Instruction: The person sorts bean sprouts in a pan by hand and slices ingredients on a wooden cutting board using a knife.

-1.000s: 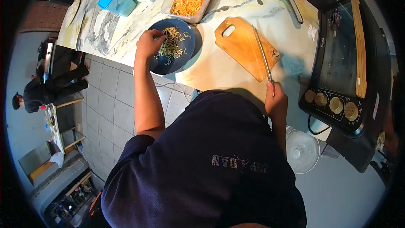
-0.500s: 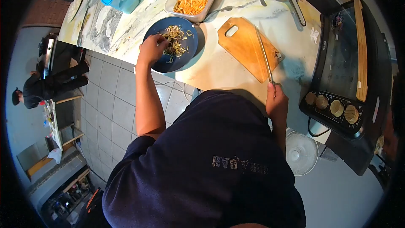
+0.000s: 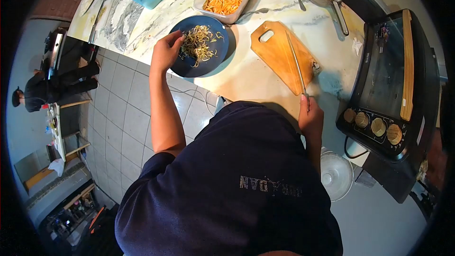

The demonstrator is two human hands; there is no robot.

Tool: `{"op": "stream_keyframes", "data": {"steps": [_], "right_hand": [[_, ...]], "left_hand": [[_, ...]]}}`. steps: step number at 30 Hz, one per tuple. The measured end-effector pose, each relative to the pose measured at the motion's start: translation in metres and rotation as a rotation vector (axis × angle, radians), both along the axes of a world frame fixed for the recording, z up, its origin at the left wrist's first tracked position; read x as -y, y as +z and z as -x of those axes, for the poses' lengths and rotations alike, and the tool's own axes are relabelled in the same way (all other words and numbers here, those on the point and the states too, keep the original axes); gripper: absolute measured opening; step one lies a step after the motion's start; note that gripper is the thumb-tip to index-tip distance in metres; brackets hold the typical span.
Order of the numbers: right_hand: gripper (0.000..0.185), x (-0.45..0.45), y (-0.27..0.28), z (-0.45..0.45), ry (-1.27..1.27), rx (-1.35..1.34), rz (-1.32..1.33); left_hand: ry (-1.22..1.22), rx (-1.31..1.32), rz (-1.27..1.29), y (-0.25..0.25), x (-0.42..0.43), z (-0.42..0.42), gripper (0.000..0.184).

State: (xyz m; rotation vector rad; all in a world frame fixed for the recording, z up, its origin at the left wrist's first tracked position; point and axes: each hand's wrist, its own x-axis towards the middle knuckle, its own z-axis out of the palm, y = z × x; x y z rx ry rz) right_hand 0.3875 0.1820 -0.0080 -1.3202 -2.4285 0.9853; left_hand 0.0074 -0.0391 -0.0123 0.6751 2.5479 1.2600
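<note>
Here, by the tabletop's (image 3: 237, 85) near edge, the right hand (image 3: 311, 117) grips a knife (image 3: 298, 72), its length pointing toward the far edge; the left hand (image 3: 166, 53) curls at the plate's (image 3: 219, 60) rim, hold unclear.

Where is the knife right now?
In the head view, right of centre: the knife is in the right hand, its blade over the wooden cutting board, between the dark blue dish and the black oven.
</note>
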Motion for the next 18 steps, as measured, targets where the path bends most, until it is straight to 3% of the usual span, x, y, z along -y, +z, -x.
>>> {"op": "stream_keyframes", "data": {"steps": [4, 6, 9, 10, 18], "right_hand": [[0.037, 0.001, -0.006, -0.002, 0.022, -0.046, -0.038], [0.036, 0.000, -0.007, -0.001, 0.029, -0.055, -0.038], [0.036, 0.002, -0.006, -0.001, 0.038, -0.069, -0.043], [0.035, 0.002, -0.006, -0.001, 0.045, -0.085, -0.053], [0.034, 0.002, -0.005, -0.003, 0.028, -0.094, -0.052]], "left_hand": [[-0.033, -0.147, 0.100, 0.001, 0.006, 0.000, 0.023], [-0.120, -0.323, 0.407, 0.001, 0.008, 0.000, 0.023], [-0.007, -0.498, 0.576, -0.002, 0.001, -0.018, 0.024], [0.006, -0.411, 0.561, -0.005, 0.000, -0.016, 0.023], [0.022, -0.471, 0.618, -0.009, -0.001, -0.014, 0.019]]}}
